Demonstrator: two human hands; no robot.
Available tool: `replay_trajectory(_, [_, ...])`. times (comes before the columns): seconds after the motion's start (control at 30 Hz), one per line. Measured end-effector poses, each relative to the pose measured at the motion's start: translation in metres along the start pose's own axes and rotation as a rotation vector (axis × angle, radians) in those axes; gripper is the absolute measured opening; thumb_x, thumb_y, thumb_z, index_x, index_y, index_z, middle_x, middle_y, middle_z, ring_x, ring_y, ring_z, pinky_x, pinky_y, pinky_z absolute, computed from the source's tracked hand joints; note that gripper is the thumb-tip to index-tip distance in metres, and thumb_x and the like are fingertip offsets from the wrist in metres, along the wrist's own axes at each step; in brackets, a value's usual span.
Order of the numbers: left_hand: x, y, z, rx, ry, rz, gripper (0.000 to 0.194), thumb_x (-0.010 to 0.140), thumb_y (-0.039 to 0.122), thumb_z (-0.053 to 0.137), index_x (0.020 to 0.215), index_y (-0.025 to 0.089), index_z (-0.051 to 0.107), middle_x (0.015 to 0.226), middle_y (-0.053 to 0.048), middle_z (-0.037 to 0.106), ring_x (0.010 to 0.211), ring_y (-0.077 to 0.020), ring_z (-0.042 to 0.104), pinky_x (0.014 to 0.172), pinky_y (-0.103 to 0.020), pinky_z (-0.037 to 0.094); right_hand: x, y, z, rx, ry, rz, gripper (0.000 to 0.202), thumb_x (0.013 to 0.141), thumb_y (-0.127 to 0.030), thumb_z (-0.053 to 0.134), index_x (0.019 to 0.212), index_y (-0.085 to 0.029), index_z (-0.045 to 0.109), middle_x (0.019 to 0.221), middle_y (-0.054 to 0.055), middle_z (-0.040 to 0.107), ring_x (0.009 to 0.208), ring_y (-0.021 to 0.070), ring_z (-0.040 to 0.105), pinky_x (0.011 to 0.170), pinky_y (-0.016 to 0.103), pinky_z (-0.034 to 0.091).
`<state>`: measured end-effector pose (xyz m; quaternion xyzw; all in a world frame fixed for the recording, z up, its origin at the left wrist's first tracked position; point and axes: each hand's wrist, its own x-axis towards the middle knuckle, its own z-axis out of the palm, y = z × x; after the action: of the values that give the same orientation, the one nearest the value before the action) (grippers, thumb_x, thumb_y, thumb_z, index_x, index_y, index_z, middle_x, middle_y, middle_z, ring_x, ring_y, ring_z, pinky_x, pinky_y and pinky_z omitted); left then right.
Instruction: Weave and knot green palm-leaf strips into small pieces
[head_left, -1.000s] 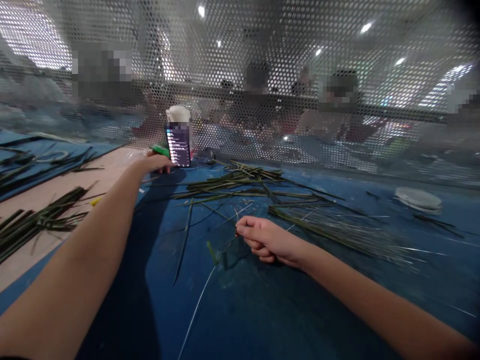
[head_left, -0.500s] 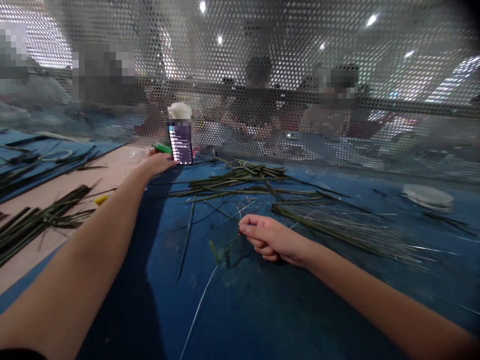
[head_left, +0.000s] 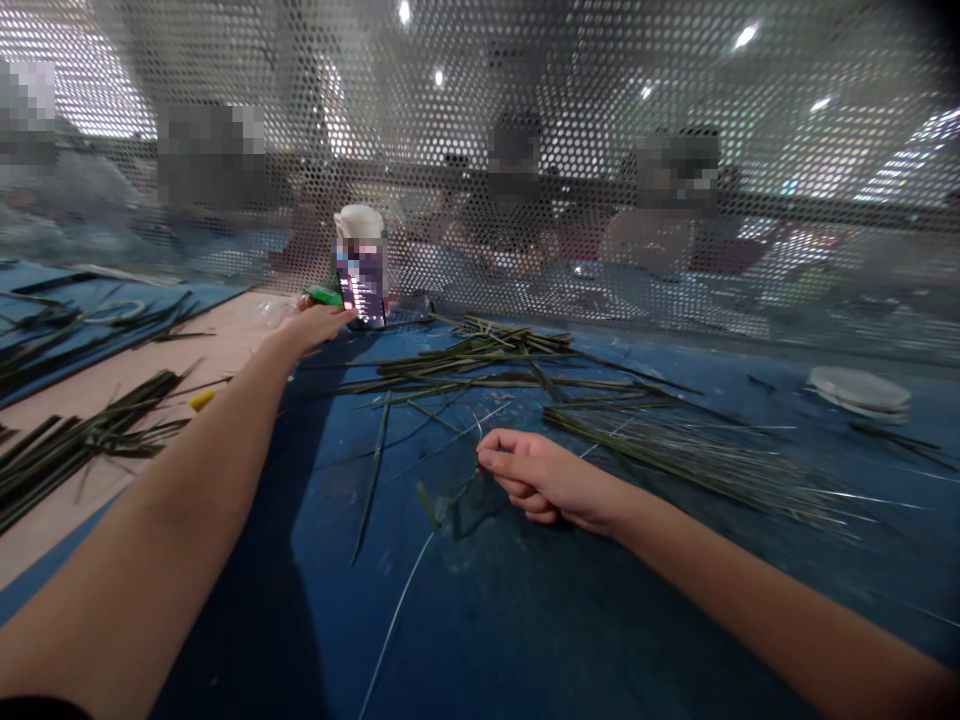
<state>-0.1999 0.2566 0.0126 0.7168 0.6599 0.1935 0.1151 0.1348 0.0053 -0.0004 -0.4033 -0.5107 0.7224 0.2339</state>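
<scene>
My left hand [head_left: 319, 324] reaches out to the lower left edge of an upright phone [head_left: 364, 290] with a lit screen. Its fingers are stretched towards the screen and appear to hold nothing. A white-topped container [head_left: 360, 221] stands right behind the phone. Closer to me, my right hand [head_left: 536, 475] is closed in a pinch on a thin wire [head_left: 405, 590]. The wire has a green leaf strip [head_left: 427, 503] around part of it and curves down to the bottom of the view. My fingers hide the pinched spot.
Dark green leaf strips [head_left: 480, 350] lie across the blue table [head_left: 480, 620]. Several loose wires [head_left: 720, 460] spread out on the right, near a white lid or dish [head_left: 859, 392]. A perforated metal screen [head_left: 450, 130] rises behind the table. More strips [head_left: 97, 435] lie at left.
The phone's screen content has changed, and my left hand has shifted very slightly at its edge. My right hand stays in place with its pinch on the wire.
</scene>
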Motion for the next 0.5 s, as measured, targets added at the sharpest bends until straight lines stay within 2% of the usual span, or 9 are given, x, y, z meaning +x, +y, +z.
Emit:
replay_trajectory(0.1, [0.002,-0.002,0.001,0.034,-0.001,-0.081,0.059,0.091,0.059,0.035,0.088,0.008,0.065,0.077,-0.007,0.065,0.079,-0.0224,0.062,0.076,-0.037,0.048,0.000,0.001,0.001,0.000,0.004,-0.018,0.024,0.086,-0.044,0.059,0.085,-0.023,0.046,0.048,-0.014,0.027,0.035,0.0029,0.013,0.031,0.014,0.014])
replay_trajectory(0.2, [0.001,0.002,0.002,0.046,0.029,-0.129,0.074,0.089,0.067,0.021,0.070,0.009,0.062,0.056,-0.007,0.058,0.071,-0.0220,0.059,0.073,-0.033,0.043,0.000,0.003,0.002,-0.003,0.021,-0.039,0.023,0.085,-0.042,0.060,0.084,-0.023,0.047,0.046,-0.014,0.026,0.035,0.0032,0.014,0.030,0.014,0.014])
replay_trajectory(0.37, [0.001,0.011,0.003,0.040,0.068,-0.202,0.076,0.083,0.074,0.017,0.060,0.014,0.058,0.050,-0.007,0.053,0.067,-0.0246,0.058,0.069,-0.034,0.041,0.000,0.006,0.001,-0.011,0.032,-0.058,0.023,0.083,-0.041,0.063,0.081,-0.022,0.049,0.043,-0.014,0.025,0.035,0.0035,0.015,0.031,0.014,0.015])
replay_trajectory(0.5, [0.005,0.015,0.004,0.010,0.071,-0.230,0.073,0.085,0.071,0.023,0.062,0.012,0.060,0.057,-0.009,0.058,0.074,-0.0275,0.061,0.071,-0.036,0.044,0.001,0.007,0.000,-0.022,0.021,-0.044,0.023,0.083,-0.041,0.063,0.082,-0.022,0.050,0.041,-0.014,0.025,0.034,0.0035,0.015,0.031,0.014,0.014])
